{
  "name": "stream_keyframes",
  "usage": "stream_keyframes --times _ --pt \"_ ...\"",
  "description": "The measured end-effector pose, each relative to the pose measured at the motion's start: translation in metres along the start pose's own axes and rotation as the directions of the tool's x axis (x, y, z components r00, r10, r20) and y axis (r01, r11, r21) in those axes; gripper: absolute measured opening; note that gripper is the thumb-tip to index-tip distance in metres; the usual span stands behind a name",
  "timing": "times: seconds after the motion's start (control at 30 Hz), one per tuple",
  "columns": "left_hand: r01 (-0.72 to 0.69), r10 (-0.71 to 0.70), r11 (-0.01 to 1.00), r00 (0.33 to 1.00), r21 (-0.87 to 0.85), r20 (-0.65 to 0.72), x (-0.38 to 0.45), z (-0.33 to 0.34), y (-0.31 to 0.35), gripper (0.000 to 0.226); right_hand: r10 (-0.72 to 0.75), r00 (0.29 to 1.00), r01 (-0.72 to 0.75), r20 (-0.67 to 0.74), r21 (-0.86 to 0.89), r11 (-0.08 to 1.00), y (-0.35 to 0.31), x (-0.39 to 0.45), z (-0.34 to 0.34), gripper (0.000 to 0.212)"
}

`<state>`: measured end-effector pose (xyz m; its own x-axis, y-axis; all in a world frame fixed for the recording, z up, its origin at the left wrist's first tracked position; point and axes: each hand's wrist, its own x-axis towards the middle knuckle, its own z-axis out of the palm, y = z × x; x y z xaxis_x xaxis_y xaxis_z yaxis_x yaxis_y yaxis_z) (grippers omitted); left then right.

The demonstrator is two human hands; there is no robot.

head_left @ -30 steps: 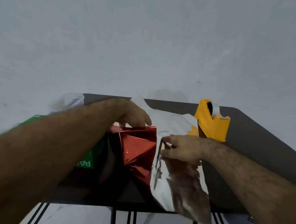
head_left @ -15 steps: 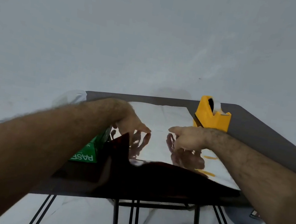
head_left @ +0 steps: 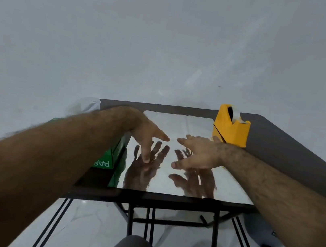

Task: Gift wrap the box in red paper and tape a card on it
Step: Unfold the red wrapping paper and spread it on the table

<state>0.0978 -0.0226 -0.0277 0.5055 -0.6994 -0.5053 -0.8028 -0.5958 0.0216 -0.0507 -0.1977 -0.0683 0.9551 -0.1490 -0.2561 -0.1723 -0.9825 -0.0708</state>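
Both hands flat, fingers spread: left hand [head_left: 145,136] and right hand [head_left: 197,155] pressing shiny silver-side wrapping sheet [head_left: 179,123] on counter [head_left: 278,140]. Green box [head_left: 115,156] left, yellow tape dispenser [head_left: 231,128] right.

The tape dispenser [head_left: 231,127] stood at the foil sheet's [head_left: 181,124] far right corner, blocking reach there; left of it the sheet's far half lay open; a green box [head_left: 113,156] walled the sheet's left edge.
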Motion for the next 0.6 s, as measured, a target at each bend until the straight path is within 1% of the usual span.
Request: stream_keyframes --times 0.1,0.2,0.27,0.37,0.47,0.53,0.6 --pt "-0.019 0.018 1.000 0.995 -0.015 -0.093 -0.017 0.000 0.002 0.112 -0.038 0.999 0.038 -0.017 0.040 0.998 -0.008 -0.005 0.004 0.106" --pt "-0.030 0.020 0.998 0.981 -0.053 -0.193 -0.045 0.004 -0.005 0.105 -0.057 0.998 0.055 0.038 0.043 0.998 -0.016 -0.006 0.011 0.104" --pt "-0.028 0.010 0.997 0.975 -0.078 -0.221 -0.068 0.009 -0.013 0.109 -0.066 0.997 0.064 0.050 0.036 0.997 -0.018 -0.006 0.016 0.107" --pt "-0.024 -0.009 0.991 0.970 -0.132 -0.242 -0.100 0.020 -0.032 0.119 -0.103 0.994 0.105 -0.033 0.049 0.993 -0.025 -0.011 0.021 0.103" --pt "-0.002 -0.061 0.976 0.957 -0.216 -0.283 -0.125 0.033 -0.059 0.129 -0.154 0.983 0.161 -0.097 0.058 0.985 -0.039 -0.015 0.025 0.101" --pt "0.031 -0.104 0.966 0.955 -0.255 -0.279 -0.137 0.045 -0.075 0.127 -0.165 0.980 0.170 -0.109 0.045 0.984 -0.052 -0.016 0.026 0.104" --pt "0.089 -0.154 0.962 0.957 -0.257 -0.245 -0.142 0.057 -0.087 0.129 -0.167 0.978 0.173 -0.125 0.040 0.984 -0.063 -0.015 0.027 0.105"
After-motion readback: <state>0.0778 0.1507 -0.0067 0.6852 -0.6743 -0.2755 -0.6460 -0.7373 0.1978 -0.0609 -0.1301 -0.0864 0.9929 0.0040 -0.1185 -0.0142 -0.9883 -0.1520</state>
